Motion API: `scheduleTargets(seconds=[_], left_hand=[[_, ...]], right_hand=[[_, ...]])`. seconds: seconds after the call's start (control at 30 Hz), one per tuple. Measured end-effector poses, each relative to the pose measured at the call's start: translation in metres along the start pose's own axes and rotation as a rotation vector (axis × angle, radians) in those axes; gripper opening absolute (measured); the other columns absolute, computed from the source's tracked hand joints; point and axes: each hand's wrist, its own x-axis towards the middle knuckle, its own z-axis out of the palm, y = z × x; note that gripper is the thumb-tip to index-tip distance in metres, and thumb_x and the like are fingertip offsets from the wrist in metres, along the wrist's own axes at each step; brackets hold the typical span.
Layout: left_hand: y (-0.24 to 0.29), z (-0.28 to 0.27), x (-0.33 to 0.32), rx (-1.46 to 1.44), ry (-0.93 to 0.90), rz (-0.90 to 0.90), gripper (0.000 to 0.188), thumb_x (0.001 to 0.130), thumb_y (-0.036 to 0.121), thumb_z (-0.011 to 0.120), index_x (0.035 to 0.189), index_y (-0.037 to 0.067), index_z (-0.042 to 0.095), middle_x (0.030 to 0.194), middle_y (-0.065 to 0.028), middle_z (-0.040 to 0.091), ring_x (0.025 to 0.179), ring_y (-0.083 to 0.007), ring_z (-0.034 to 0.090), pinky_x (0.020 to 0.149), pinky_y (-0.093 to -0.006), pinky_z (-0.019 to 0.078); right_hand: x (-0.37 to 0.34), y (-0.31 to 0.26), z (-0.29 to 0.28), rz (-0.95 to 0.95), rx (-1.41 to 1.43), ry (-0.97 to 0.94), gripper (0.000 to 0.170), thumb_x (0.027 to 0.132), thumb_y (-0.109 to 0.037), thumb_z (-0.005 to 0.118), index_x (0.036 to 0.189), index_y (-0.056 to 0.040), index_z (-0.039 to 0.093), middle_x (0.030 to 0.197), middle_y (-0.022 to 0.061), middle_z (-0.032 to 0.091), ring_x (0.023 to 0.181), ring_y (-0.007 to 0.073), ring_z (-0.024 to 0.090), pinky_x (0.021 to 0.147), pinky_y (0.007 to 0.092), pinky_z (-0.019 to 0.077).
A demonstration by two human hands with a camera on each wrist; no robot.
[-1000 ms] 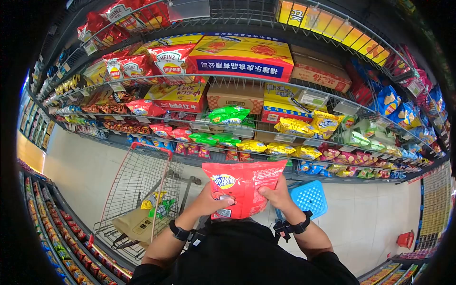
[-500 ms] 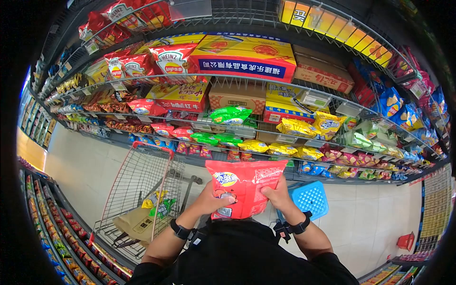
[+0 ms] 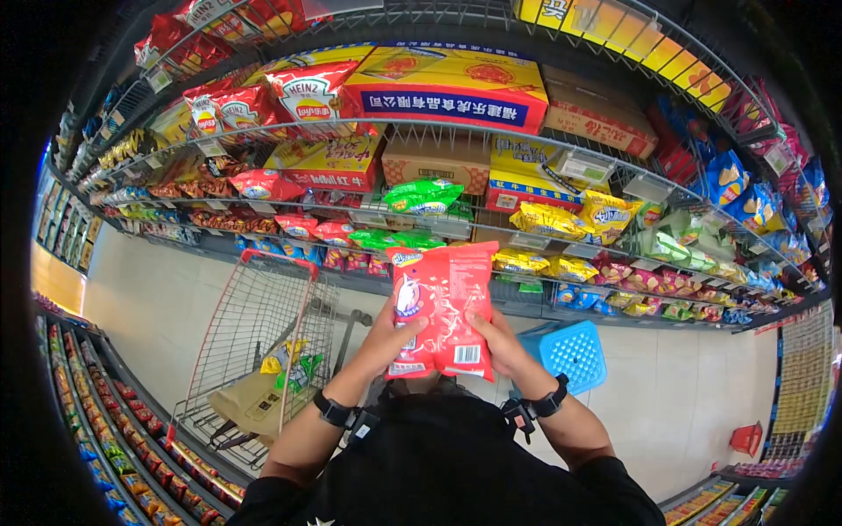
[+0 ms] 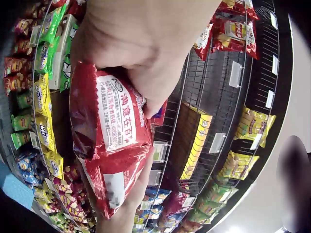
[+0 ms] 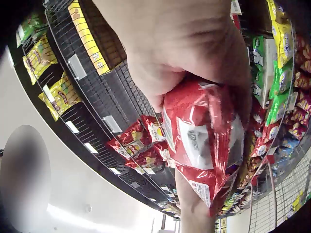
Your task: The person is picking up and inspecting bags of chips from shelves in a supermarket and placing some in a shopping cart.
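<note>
The person wears a black shirt (image 3: 438, 465), plain across the lower centre of the frame, with 1 white pointed mark (image 3: 321, 522) cut off by the bottom edge, left of centre. The left sleeve (image 3: 267, 498), at lower left, and the right sleeve (image 3: 618, 491), at lower right, are black and short. 2 black wristbands circle the wrists, the left band (image 3: 331, 408) and the right band (image 3: 553, 400). Each carries a small, blocky black device; the left device (image 3: 361, 425) bears 1 little white label (image 3: 363, 431). The left hand (image 3: 382, 340) and right hand (image 3: 507, 346) are bare.
</note>
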Motion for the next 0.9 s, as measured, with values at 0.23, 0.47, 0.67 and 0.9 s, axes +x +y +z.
scheduleTargets(seconds=[0.23,0.47,0.67,0.9], left_hand=[[-0.01,-0.008,0.006,-0.166,0.014,-0.132,0.056,0.09,0.017,0.067,0.135,-0.001,0.039,0.126,-0.0116,0.057,0.111,-0.0174,0.058,0.094,-0.034,0.0482],[-0.016,-0.022,0.004,-0.169,0.023,-0.142,0.063,0.091,0.021,0.067,0.141,0.002,0.034,0.129,-0.0135,0.055,0.11,-0.0192,0.06,0.093,-0.0367,0.0513],[-0.041,-0.056,-0.007,-0.015,0.142,-0.021,0.066,0.089,0.021,0.07,0.139,0.0,0.032,0.128,-0.0127,0.052,0.117,-0.0182,0.052,0.097,-0.0358,0.0464],[-0.048,-0.116,-0.024,0.132,0.262,0.023,0.064,0.081,0.018,0.075,0.134,0.005,0.041,0.115,-0.0082,0.053,0.105,-0.0155,0.053,0.089,-0.0323,0.0473]], right_hand=[[0.008,0.009,0.0,0.156,0.088,-0.02,0.049,0.093,-0.023,0.064,0.13,0.0,0.043,0.121,0.0143,0.06,0.104,0.0206,0.064,0.087,0.0358,0.0555],[0.019,0.017,0.003,0.198,0.137,-0.031,0.047,0.092,-0.02,0.065,0.129,-0.0003,0.044,0.12,0.0146,0.061,0.102,0.0217,0.065,0.085,0.0368,0.0566],[0.04,0.039,0.024,0.177,0.075,-0.036,0.047,0.089,-0.011,0.066,0.129,-0.0018,0.044,0.12,0.0127,0.06,0.105,0.0205,0.064,0.087,0.0356,0.0557],[0.101,0.099,0.066,-0.07,-0.368,-0.003,0.055,0.085,-0.009,0.07,0.132,-0.0011,0.042,0.126,0.0125,0.056,0.11,0.0197,0.058,0.093,0.0343,0.0489]])
